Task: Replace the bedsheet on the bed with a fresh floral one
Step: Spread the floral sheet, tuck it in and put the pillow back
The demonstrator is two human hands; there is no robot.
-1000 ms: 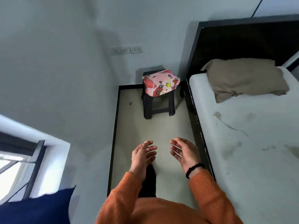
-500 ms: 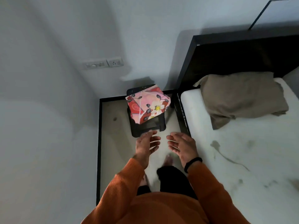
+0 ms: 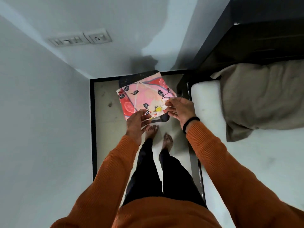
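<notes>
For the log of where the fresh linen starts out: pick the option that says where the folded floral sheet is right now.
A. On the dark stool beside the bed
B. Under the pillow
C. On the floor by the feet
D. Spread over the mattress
A: the folded floral sheet lies on the dark stool, with both the left hand and right hand at its near edge.

Dim, cool and even; soft shadow on the wall [image 3: 141, 63] above the stool; strongly bowed at the edges; slightly soft throughout.
</notes>
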